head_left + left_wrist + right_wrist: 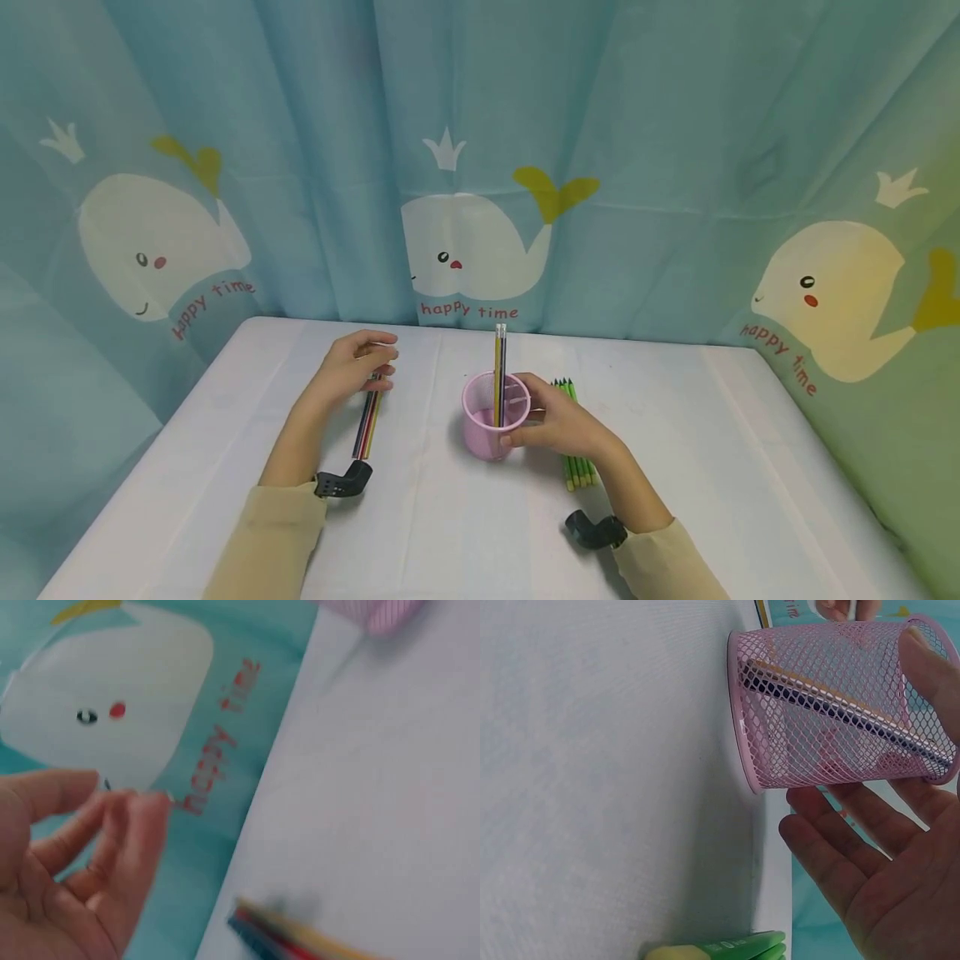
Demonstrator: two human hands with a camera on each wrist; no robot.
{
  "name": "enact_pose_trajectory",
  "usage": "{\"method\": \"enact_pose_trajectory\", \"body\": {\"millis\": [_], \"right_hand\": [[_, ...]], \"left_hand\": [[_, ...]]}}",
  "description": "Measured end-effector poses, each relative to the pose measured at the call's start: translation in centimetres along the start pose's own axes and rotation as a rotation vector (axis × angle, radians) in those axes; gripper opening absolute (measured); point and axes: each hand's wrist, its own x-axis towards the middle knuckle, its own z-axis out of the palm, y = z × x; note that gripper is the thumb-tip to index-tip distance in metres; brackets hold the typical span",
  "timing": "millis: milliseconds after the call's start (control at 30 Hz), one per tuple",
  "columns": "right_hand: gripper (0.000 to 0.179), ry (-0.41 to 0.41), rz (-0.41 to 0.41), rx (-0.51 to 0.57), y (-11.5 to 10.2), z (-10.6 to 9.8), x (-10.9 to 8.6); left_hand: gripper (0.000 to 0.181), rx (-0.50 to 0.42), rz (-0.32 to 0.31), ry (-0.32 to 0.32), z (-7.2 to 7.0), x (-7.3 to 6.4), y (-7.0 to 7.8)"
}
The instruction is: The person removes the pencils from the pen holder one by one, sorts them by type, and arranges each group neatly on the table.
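A pink mesh pencil cup stands upright on the white table, with two pencils, one yellow and one dark, leaning inside it. My right hand grips the cup from the right, thumb at the near side and rim, other fingers around the far side. My left hand hovers over the far end of a few dark, red and yellow pencils lying side by side. In the left wrist view its fingers are loosely bent, with nothing seen between them and the thumb; the pencils lie apart from it.
Several green pencils lie in a row right of the cup, partly beneath my right forearm. A blue curtain printed with whales hangs behind the table's far edge. Black wrist cameras sit on both wrists.
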Motion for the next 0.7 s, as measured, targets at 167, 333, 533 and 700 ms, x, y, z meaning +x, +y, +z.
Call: {"method": "enact_pose_trajectory", "body": {"millis": [167, 333, 533, 700], "right_hand": [[0.073, 0.004, -0.003, -0.004, 0.1, 0.0, 0.0], [0.072, 0.001, -0.013, 0.007, 0.3, 0.0, 0.0], [0.073, 0.012, -0.003, 0.008, 0.3, 0.1, 0.1], [0.075, 0.016, 0.006, 0.005, 0.4, 0.0, 0.1]], "left_hand": [[0.039, -0.152, 0.022, -0.068, 2.3, 0.1, 0.7], [0.036, -0.247, 0.023, -0.073, 4.9, 0.1, 0.9], [0.032, -0.342, 0.08, -0.094, 7.8, 0.3, 0.8], [0.034, -0.311, 0.205, -0.192, 9.4, 0.3, 0.3]]}}
